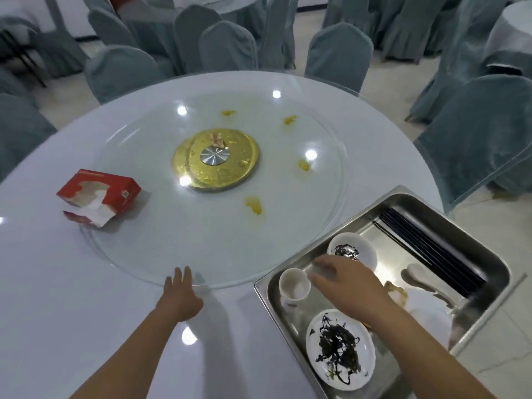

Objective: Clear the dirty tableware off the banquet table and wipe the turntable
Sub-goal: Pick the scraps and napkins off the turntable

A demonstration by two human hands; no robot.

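The round glass turntable (138,254) lies on the white banquet table (57,298), with a gold hub (239,174) at its middle. Several yellow sauce stains (254,205) mark the glass, and a food scrap (217,141) sits on the hub. A steel tray (431,207) at the right holds a white cup (293,285), a small bowl (365,251) and a plate (339,349) smeared with dark greens, black chopsticks (426,249) and a white spoon (417,275). My left hand (180,295) lies flat at the turntable's near rim. My right hand (345,280) reaches over the tray beside the cup; something pale blurs at its fingertips.
An opened red tissue box (98,197) lies on the turntable's left edge. Chairs in grey-blue covers (227,47) ring the far side and right of the table. The tray overhangs the table's right edge above the pale floor (489,341).
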